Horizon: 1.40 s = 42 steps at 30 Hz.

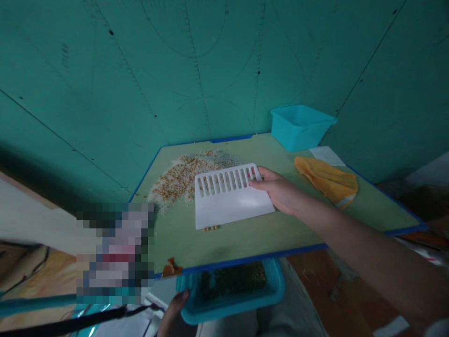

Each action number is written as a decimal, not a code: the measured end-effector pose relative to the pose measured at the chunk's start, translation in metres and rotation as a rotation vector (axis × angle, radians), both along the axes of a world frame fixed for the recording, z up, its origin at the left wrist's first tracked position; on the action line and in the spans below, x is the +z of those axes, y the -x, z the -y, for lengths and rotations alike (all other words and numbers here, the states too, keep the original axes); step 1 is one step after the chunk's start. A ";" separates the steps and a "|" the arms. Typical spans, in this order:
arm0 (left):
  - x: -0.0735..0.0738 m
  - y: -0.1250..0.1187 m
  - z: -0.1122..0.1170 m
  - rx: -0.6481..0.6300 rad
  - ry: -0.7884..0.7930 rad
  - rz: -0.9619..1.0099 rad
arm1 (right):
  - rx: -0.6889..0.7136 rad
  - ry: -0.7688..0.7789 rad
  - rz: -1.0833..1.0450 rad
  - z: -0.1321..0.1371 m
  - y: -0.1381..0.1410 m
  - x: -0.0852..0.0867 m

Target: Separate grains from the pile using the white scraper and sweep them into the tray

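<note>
Plate (pixel 233 208): white, flat, with one row of slots along its far side; positioned over the middle of the table (pixel 252 241), beside the near right of the pile (pixel 178 178). Contact between its near edge and the table cannot be confirmed.
Right hand (pixel 280 189): closed on the right end of the plate, thumb on the upper face near the last slots. Held at one end only, the plate could twist or dip at its free left corner if pressed unevenly.
Left hand (pixel 176 306): thumb at the left end of the lower tub (pixel 235 311); remaining fingers hidden, so the firmness of its hold cannot be told.
Pile: yellowish beans mixed with fine white grains, spread across the far left of the table. A hard sweep could scatter beans over the left edge.
Loose beans (pixel 211 228): short row just beyond the plate's near edge. A knock from that edge could roll them toward the lap.
Lower tub: blue, at the lap below the table's near edge, dark contents (pixel 242 276) inside. Leg movement or a slack left hand could tilt it and spill them.
Cloth (pixel 326 178): orange, beside the right forearm. A wide elbow swing could drag it.
Upper tub (pixel 298 128): blue, at the far right corner.
</note>
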<state>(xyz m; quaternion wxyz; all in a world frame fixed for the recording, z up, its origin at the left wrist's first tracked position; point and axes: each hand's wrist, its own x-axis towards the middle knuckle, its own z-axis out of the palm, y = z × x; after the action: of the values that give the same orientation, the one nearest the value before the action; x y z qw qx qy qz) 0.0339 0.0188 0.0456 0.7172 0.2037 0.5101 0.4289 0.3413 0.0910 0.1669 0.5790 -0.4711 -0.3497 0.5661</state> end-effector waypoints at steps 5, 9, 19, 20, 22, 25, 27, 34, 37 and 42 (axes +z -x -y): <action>-0.014 0.012 -0.007 -0.001 0.003 -0.003 | 0.020 -0.005 0.005 0.000 0.003 0.000; -0.034 0.021 -0.016 0.056 0.010 -0.106 | 0.033 0.007 0.014 0.000 0.003 -0.001; -0.010 0.004 -0.006 0.091 -0.001 0.016 | 0.121 0.134 0.095 0.006 0.003 0.005; -0.012 0.006 -0.006 0.093 0.000 0.017 | 0.141 0.144 0.088 0.007 0.002 0.007; -0.021 0.012 -0.008 0.106 -0.001 0.012 | 0.178 0.152 0.082 0.010 0.001 0.009; -0.038 0.022 -0.011 0.141 0.025 -0.017 | 0.271 0.138 0.093 0.012 -0.001 0.012; -0.046 0.027 -0.013 0.156 0.054 -0.039 | 0.348 0.128 0.101 0.014 -0.003 0.013; -0.009 0.007 -0.007 0.045 0.073 0.052 | 0.455 0.102 0.137 0.016 -0.006 0.015; 0.018 -0.009 -0.001 -0.052 0.107 0.228 | 0.525 0.090 0.169 0.019 -0.007 0.017; 0.017 -0.010 0.001 0.004 0.088 0.153 | 0.551 0.046 0.198 0.021 -0.007 0.021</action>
<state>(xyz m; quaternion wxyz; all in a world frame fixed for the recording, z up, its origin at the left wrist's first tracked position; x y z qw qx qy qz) 0.0439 0.0177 0.0625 0.7616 0.1375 0.4724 0.4217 0.3484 0.0695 0.1874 0.3558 -0.4245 -0.5064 0.6610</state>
